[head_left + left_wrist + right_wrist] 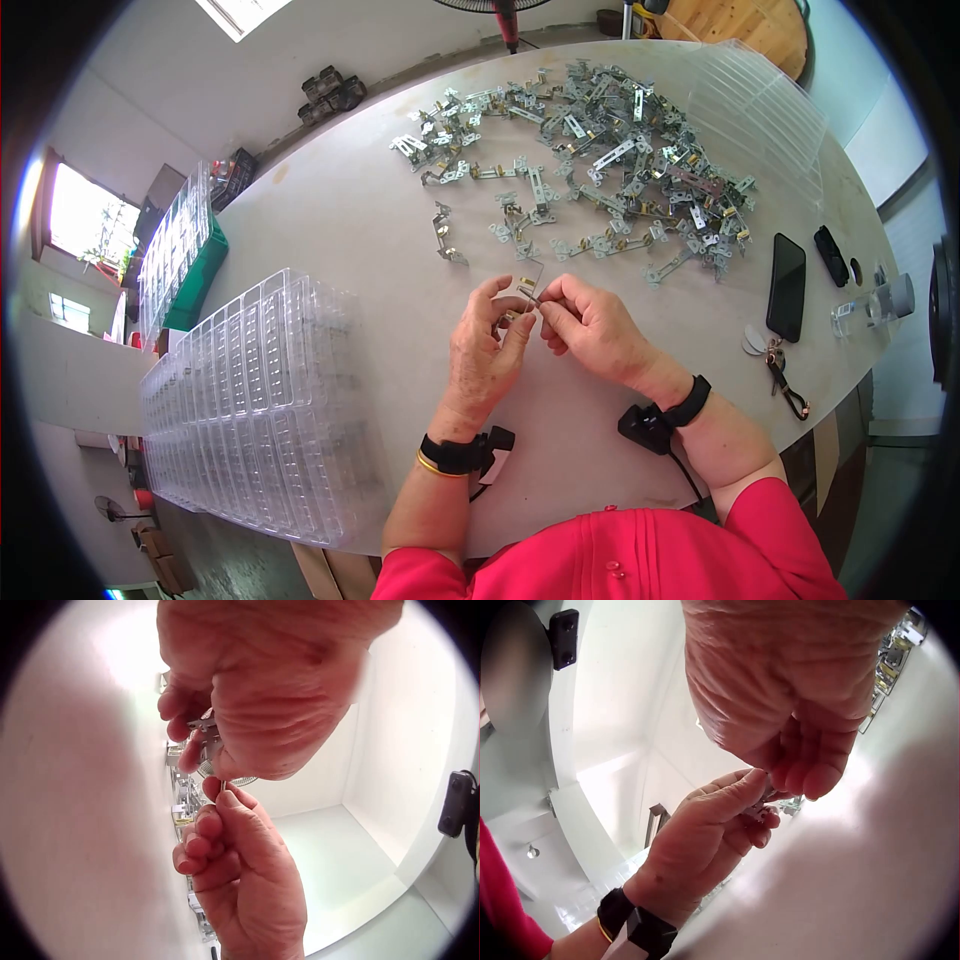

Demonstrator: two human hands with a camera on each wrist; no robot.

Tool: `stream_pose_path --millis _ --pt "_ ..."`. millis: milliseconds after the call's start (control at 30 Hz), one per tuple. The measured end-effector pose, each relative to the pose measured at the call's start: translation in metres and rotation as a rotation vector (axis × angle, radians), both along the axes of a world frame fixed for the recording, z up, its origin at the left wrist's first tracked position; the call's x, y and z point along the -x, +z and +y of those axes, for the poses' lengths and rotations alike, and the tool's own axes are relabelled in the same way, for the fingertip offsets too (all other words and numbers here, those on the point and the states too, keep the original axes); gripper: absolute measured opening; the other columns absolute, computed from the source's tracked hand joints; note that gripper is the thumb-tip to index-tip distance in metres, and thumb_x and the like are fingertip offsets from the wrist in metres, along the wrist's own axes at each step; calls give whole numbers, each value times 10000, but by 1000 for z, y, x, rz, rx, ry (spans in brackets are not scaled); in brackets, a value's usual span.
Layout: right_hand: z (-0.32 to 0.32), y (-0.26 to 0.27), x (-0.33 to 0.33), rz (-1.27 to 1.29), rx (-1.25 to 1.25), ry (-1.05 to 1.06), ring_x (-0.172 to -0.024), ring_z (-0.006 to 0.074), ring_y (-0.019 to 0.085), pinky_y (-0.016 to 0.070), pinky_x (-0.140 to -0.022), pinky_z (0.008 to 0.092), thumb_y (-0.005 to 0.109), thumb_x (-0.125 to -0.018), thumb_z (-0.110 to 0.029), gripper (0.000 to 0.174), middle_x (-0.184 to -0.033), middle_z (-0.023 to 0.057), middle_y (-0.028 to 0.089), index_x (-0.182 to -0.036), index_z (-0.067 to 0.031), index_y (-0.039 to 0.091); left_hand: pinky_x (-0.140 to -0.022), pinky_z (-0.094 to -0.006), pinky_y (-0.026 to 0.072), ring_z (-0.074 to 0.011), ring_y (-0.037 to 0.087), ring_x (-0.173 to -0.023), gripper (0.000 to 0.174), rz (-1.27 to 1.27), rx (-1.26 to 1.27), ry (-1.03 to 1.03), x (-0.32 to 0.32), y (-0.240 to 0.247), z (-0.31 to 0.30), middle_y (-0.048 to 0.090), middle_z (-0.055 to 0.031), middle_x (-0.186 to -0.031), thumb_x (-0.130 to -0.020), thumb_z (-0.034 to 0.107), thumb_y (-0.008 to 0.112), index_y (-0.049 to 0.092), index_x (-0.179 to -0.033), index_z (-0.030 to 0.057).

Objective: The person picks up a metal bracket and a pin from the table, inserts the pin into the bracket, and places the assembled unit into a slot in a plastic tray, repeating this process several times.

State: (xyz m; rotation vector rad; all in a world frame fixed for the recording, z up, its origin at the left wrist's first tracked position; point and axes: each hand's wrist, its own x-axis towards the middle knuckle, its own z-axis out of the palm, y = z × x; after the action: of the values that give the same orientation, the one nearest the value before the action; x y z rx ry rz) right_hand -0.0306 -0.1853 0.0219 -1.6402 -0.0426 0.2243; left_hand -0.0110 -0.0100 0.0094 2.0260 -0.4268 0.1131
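Note:
Over the table's middle, the left hand (pixel 480 350) holds a small metal bracket with brass-coloured parts (pixel 526 284) between thumb and fingers. From the other side, the right hand (pixel 600 328) pinches a thin metal piece at the bracket between thumb and forefinger. The left wrist view shows this slim piece (pixel 223 786) at the right thumb's tip, while the left palm hides much of the bracket (pixel 210 739). Fingertips of both hands meet around the bracket (pixel 759 813) in the right wrist view. A loose bracket (pixel 447 236) lies just beyond the left hand.
A wide pile of similar metal brackets (pixel 640 150) covers the table's far side. Stacked clear plastic trays (pixel 250 400) stand at left, with a green crate (pixel 197 280) behind. Rightward lie a phone (pixel 787 287), keys (pixel 775 358) and a clear container (pixel 870 302). Another clear tray (pixel 765 100) lies at far right.

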Motion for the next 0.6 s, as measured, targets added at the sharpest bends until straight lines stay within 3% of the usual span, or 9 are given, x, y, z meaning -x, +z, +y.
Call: stream_pose_path --millis 67,200,400,467,600 --pt "4 -3 1 -38 -26 -123 -622 86 574 493 -575 255 559 -1012 -108 111 -739 26 641 -999 0 583 -724 -239 482 -98 595 -784 489 64 72 -19 1 0 0 728 -43 -960 -911 85 717 475 -1329 8" --pt "5 -8 1 -52 -12 -129 -626 86 582 499 -579 259 558 -1011 -109 114 -743 33 637 -1005 1 583 -743 -234 481 -88 591 -786 526 126 124 -9 1 0 0 727 -48 -944 -904 63 717 435 -1341 -14" --pt "-7 -13 -4 -13 -47 63 -642 88 596 507 -585 254 546 -1022 -136 126 -742 16 624 -1018 -20 595 -776 -234 487 -83 607 -843 509 192 162 -61 -1 -1 3 715 -52 -967 -905 29 702 440 -1338 -17" --pt "-11 -14 -7 137 -210 152 -653 88 592 512 -596 248 545 -1045 -189 156 -759 3 611 -1040 -38 586 -808 -244 496 -94 620 -897 468 296 285 -158 -4 -7 6 701 -65 -1038 -914 16 689 462 -1322 -17" --pt "-12 -8 -8 228 -316 136 -637 97 588 509 -585 253 539 -1053 -234 196 -745 2 600 -1056 -42 584 -833 -249 501 -99 624 -946 436 363 337 -200 -4 -6 7 687 -77 -1085 -926 14 679 477 -1311 -17"
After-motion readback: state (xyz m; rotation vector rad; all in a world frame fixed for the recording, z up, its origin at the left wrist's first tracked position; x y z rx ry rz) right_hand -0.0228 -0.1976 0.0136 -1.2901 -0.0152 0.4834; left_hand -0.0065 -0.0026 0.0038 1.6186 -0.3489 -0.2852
